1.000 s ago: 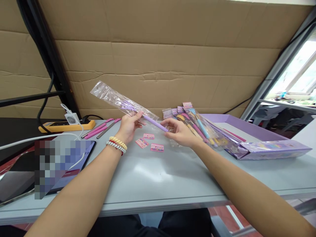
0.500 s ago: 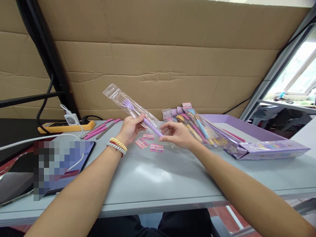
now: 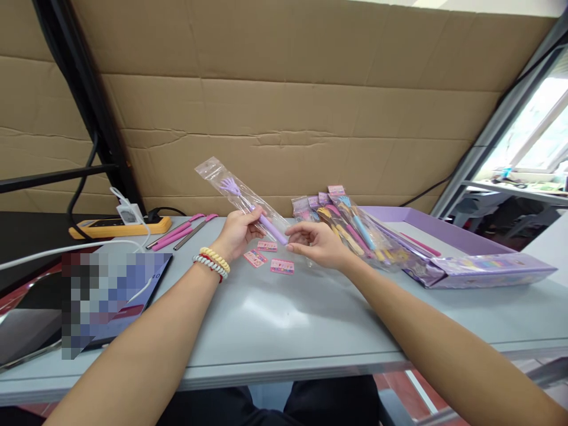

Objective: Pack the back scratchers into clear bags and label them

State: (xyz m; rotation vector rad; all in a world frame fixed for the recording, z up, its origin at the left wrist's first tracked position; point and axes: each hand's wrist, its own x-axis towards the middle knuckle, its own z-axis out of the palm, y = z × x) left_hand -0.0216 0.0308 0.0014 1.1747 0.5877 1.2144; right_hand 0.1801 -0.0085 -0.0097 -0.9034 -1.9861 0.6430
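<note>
A lilac back scratcher (image 3: 272, 229) with a hand-shaped head lies slantwise inside a long clear plastic bag (image 3: 212, 170), held above the table. My left hand (image 3: 239, 231) is closed around the bag and the scratcher's shaft near the top of the grip. At the lower right end, my right hand (image 3: 317, 241) has its thumb and fingers closed at the bag's edge, beside the tip of the handle. Exactly how much film it pinches is hard to see. Several small pink printed cards (image 3: 282, 267) lie on the table below my hands.
Bagged back scratchers (image 3: 359, 228) in several colours are piled at the right, against an open purple box (image 3: 492, 270). Unbagged pink ones (image 3: 180, 235) lie at left, near a yellow power strip (image 3: 119, 226) and a tablet (image 3: 153, 284). Cardboard (image 3: 288, 106) walls the back.
The bag's top end has shifted down and right, closer to the scratcher's head. The handle tip has moved slightly left, and my right fingers have closed in beside it.
</note>
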